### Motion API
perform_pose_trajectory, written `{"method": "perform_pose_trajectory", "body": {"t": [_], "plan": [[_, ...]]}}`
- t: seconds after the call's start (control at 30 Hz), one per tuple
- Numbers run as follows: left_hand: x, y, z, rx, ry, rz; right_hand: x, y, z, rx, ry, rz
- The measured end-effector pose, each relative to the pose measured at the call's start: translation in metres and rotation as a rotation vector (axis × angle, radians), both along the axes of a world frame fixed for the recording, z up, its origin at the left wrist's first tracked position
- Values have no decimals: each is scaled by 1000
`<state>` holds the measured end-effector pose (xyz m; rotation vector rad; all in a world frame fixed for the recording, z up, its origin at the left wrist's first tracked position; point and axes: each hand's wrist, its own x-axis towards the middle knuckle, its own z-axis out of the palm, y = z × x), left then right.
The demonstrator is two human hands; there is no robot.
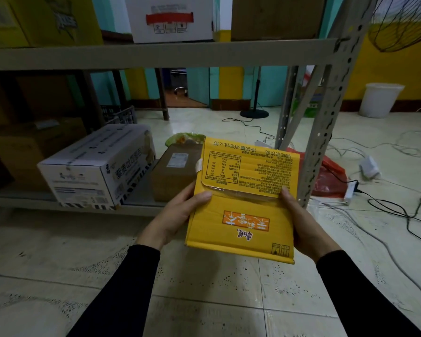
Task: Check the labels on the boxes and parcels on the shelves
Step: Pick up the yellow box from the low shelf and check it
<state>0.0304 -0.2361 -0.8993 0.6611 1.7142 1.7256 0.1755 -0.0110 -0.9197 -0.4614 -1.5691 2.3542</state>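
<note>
Both hands hold a flat yellow box (pixel 243 198) in front of the metal shelf unit (pixel 156 55), above the tiled floor (pixel 204 300). The left hand (pixel 173 218) grips the left edge of the yellow box, with the thumb lying on its front face. The right hand (pixel 304 222) grips the right edge, its thumb pressed on the front near the taped flap. The printing on the yellow box, with a table and lines of text, stands upside down to the camera.

Behind the yellow box, on the lower shelf (pixel 136 203), a brown parcel (pixel 174 171) with a white label stands just beside it, and to the left of the parcel lies a white carton (pixel 95 166). Above the yellow box, the upper shelf carries a white box with a red strip (pixel 170 19) and a brown carton (pixel 275 17).

To the right of the yellow box, past the perforated upright, a red bag (pixel 331 176) lies on the floor among cables (pixel 387 205) and a power strip (pixel 350 190). Further right a white bucket (pixel 379 99) stands near the yellow wall (pixel 399 62). The floor tiles are pale and speckled with dark spots.
</note>
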Motion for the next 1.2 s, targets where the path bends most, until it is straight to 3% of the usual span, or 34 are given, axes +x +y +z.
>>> {"method": "perform_pose_trajectory", "body": {"t": [0.23,0.43,0.53,0.63,0.77,0.87,0.97,1.07,1.2], "plan": [[-2,0,1,-5,28,9,-2,-1,0,26,16,-13],[-14,-12,15,19,134,18,1,3,-4,305,96,-68],[-18,-19,16,210,-65,-85,2,8,-4,405,108,-42],[-15,-15,16,162,-149,-1,4,9,-7,468,93,53],[-5,-7,13,7,-124,121,3,10,-7,399,47,167],[-9,-11,4,-14,-88,84,4,18,-12,204,25,145],[-13,-14,-5,5,-13,-23,2,16,-10,314,26,81],[-8,-14,-9,-6,92,-88,-4,16,-19,284,13,43],[-9,-14,-16,-50,98,-88,-8,13,-26,305,9,-37]]}}
